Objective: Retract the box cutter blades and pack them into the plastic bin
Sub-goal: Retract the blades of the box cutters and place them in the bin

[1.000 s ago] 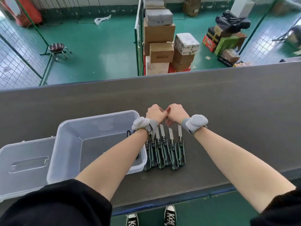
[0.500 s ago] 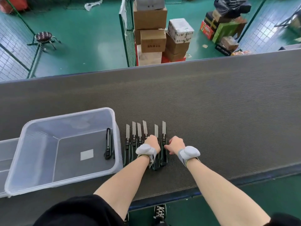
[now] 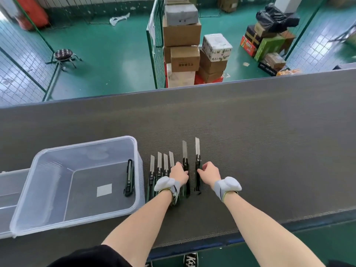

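Several dark green box cutters with blades extended lie in a row on the grey table (image 3: 250, 151), right of a clear plastic bin (image 3: 134, 151). One retracted cutter (image 3: 129, 178) lies inside the bin against its right wall. My left hand (image 3: 179, 173) grips a cutter (image 3: 185, 160) whose long blade points away from me. My right hand (image 3: 209, 175) grips the rightmost cutter (image 3: 197, 157), its blade also extended. Both of these sit farther forward than the others (image 3: 160, 164). My left wrist hides the handles of the nearer ones.
The bin's clear lid (image 3: 9, 189) lies left of the bin at the table edge. Beyond the far table edge, below, are stacked cardboard boxes (image 3: 183, 45), a green mesh fence (image 3: 156, 45) and a stool (image 3: 63, 55).
My hands came down from a joined position beyond the blades onto the two rightmost cutters, which now sit farther forward than the rest.
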Available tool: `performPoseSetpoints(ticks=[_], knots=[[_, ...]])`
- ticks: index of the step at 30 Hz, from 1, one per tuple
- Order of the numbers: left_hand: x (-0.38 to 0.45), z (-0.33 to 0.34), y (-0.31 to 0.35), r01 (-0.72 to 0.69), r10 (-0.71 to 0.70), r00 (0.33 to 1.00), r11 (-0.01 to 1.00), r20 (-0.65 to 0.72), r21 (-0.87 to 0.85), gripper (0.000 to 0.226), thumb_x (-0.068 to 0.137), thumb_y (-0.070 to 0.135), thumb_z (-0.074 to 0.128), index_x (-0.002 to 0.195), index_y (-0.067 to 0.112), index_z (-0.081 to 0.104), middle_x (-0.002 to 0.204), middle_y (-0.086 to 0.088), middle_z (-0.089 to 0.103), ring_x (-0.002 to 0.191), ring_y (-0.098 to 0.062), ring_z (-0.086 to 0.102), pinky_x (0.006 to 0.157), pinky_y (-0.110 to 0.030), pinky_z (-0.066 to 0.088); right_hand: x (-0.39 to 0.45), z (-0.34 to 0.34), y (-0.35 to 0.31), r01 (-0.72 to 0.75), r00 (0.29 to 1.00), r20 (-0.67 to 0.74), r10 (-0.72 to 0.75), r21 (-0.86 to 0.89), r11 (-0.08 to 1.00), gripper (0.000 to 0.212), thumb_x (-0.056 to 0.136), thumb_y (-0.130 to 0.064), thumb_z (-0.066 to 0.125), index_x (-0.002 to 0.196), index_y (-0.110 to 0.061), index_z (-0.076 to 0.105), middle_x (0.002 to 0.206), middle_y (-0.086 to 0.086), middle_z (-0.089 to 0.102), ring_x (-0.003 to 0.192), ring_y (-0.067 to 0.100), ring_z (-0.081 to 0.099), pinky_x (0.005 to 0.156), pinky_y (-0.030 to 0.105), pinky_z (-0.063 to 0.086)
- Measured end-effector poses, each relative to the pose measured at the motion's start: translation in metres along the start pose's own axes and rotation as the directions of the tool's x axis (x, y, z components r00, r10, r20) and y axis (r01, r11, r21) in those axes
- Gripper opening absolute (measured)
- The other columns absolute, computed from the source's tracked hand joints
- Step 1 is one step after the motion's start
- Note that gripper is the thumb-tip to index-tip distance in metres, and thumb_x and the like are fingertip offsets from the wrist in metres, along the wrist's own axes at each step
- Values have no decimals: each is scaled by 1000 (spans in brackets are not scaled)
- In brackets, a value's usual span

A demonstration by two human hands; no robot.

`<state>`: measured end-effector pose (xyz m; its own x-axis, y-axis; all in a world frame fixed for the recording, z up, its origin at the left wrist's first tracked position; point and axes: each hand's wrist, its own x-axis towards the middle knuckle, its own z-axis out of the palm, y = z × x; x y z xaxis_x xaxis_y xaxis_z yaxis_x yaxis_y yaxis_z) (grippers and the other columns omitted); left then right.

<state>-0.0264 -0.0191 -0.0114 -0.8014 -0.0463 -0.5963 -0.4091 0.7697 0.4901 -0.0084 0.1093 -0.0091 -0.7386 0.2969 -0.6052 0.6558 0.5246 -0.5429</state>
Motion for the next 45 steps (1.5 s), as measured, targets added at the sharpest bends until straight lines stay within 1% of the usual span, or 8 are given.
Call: performPoseSetpoints(ticks=[5,9,14,17,22,28,40,45], knots=[[-11,-52,23,-140,107,987,941,-122,-308,41,98,26,57,132,4,50,131,-12,60,122,-28,56,96,-27,41,-15,-29,-51,220,969,-199,-147,423,879,24,97,-20,57,116,-10,67,99,1,76,94,22,70,94,38,54],[-24,-91,41,-230,129,971,730,-200,-643,35,95,36,57,112,6,64,109,-9,69,95,-24,63,94,-35,50,-49,-45,-95,272,961,-183,-209,774,571,16,103,-24,53,118,-28,58,85,8,73,58,21,65,54,35,60],[-55,-143,51,-308,287,938,443,-192,-842,16,104,26,46,117,16,50,73,-12,63,43,-25,65,49,-34,56,-84,-53,-147,409,910,-278,-307,721,559,22,103,-36,51,119,-25,62,69,0,60,43,9,45,40,21,39],[-71,-168,50,-367,294,922,465,-251,-805,28,103,33,46,121,13,51,59,-8,61,37,-21,53,41,-24,45,-106,-50,-172,382,918,-233,-320,733,562,47,97,-56,52,100,-12,71,59,-6,50,42,9,38,43,23,35],[-90,-202,45,-355,255,931,476,-260,-805,57,89,64,52,77,9,63,53,-2,53,39,-17,43,42,-22,39,-139,-44,-200,315,943,-170,-287,740,595,70,65,-91,54,69,-22,59,54,-5,45,46,12,35,48,25,31],[-109,-224,43,-342,222,938,482,-265,-807,70,68,84,55,51,16,51,46,2,44,38,-16,37,45,-22,32,-159,-36,-215,305,946,-158,-282,724,618,75,55,-96,54,59,-22,58,54,-3,48,46,14,38,50,25,33],[-119,-226,16,-351,285,926,399,-249,-847,36,100,20,38,71,9,57,49,-3,56,38,-16,46,45,-23,36,-162,-4,-217,313,931,-160,-327,811,494,31,97,-33,51,81,-11,67,55,3,56,39,14,41,43,22,39],[-112,-230,-3,-410,319,898,353,-303,-841,26,104,25,44,97,5,60,74,-9,66,47,-18,57,47,-26,46,-158,6,-212,346,908,-184,-377,837,425,28,101,-30,53,91,-9,68,70,8,66,50,18,57,50,29,47]])
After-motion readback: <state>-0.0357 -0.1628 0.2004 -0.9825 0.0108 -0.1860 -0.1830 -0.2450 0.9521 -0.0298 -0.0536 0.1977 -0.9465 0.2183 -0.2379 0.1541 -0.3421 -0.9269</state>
